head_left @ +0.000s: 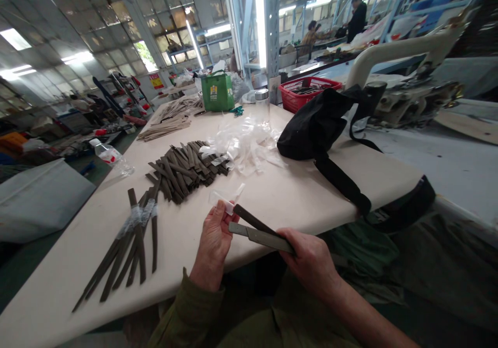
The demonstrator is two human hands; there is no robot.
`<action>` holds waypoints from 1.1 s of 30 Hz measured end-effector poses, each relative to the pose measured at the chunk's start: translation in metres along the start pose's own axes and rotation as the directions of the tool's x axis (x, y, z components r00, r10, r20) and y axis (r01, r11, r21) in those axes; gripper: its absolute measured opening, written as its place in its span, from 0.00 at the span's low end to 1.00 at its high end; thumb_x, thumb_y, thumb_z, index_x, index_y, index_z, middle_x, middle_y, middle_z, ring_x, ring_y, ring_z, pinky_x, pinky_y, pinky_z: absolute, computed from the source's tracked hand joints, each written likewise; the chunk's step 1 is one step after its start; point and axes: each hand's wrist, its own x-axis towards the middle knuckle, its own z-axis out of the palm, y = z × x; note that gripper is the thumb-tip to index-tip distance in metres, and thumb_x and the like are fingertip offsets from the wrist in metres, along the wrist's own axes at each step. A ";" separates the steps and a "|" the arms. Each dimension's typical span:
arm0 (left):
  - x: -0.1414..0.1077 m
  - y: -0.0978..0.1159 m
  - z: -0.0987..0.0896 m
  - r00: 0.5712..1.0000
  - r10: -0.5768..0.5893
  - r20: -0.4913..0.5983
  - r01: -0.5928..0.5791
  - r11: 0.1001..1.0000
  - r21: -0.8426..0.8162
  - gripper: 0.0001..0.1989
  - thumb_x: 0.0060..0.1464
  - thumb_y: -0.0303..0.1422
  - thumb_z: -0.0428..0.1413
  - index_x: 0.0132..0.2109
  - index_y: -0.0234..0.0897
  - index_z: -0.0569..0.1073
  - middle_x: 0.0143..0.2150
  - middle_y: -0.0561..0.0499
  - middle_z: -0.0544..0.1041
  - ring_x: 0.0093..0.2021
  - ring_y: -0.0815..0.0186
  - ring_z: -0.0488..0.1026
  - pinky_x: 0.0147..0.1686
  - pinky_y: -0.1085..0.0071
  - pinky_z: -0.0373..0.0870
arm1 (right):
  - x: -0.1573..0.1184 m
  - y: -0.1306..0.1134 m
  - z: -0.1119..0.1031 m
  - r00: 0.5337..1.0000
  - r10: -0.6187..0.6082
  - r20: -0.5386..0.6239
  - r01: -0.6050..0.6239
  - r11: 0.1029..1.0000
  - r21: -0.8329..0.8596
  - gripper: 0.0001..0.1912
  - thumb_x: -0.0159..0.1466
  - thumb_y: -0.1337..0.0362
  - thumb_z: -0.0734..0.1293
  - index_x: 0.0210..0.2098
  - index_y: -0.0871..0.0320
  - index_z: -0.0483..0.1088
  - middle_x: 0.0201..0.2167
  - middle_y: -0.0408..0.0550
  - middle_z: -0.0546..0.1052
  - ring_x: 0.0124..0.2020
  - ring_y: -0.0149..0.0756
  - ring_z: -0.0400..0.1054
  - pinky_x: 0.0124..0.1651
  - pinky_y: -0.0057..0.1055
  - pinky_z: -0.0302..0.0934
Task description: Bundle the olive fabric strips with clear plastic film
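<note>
My left hand (216,241) pinches a small clear plastic strip (229,203) between thumb and fingers, close to the ends of the dark strips. In my right hand (309,257) are two dark grey-green fabric strips (260,234), their free ends fanned apart and pointing left. A heap of similar dark strips (181,169) lies ahead on the table. Beside it spreads a loose pile of clear plastic strips (249,143). To the left, several dark strips (134,244) lie with clear plastic wrapped around their upper parts.
A black bag (311,125) rests on the table's right side, its strap trailing toward the edge. Behind stand a red basket (307,91), a glass jar (262,107) and a green bag (218,93). A plastic bottle (111,156) lies at the left edge. A sewing machine (412,78) is far right.
</note>
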 end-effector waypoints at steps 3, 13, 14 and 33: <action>-0.002 0.000 0.001 1.000 -0.004 -0.012 0.004 1.000 0.023 0.08 0.46 0.31 0.65 0.31 0.33 0.73 0.29 0.51 0.78 0.30 0.70 0.76 0.35 0.73 0.74 | 0.000 0.000 0.001 1.000 -0.002 0.027 0.002 1.000 -0.014 0.06 0.63 0.68 0.61 0.36 0.57 0.69 0.27 0.45 0.78 0.26 0.37 0.73 0.30 0.28 0.56; -0.011 -0.022 -0.001 0.993 -0.066 0.096 0.046 0.980 0.194 0.16 0.36 0.36 0.70 0.29 0.32 0.74 0.28 0.51 0.78 0.30 0.68 0.75 0.36 0.72 0.72 | 0.022 -0.014 0.005 0.954 0.186 0.236 -0.235 0.952 0.198 0.07 0.64 0.62 0.61 0.33 0.57 0.69 0.26 0.46 0.76 0.26 0.36 0.70 0.29 0.28 0.57; -0.010 -0.020 -0.002 0.990 -0.066 0.121 0.041 0.980 0.195 0.15 0.37 0.36 0.69 0.30 0.32 0.74 0.28 0.51 0.78 0.30 0.69 0.75 0.37 0.71 0.72 | 0.025 -0.016 0.004 0.930 0.213 0.299 -0.305 0.901 0.308 0.09 0.65 0.60 0.60 0.31 0.57 0.67 0.25 0.45 0.75 0.24 0.34 0.69 0.28 0.27 0.58; -0.018 -0.011 -0.004 0.978 0.103 0.180 -0.148 0.954 0.260 0.10 0.44 0.36 0.66 0.30 0.33 0.78 0.29 0.50 0.79 0.29 0.70 0.73 0.34 0.74 0.69 | 0.039 -0.026 0.024 0.878 0.185 0.441 -0.451 0.625 0.637 0.15 0.66 0.54 0.60 0.30 0.59 0.68 0.19 0.40 0.70 0.17 0.28 0.63 0.22 0.23 0.58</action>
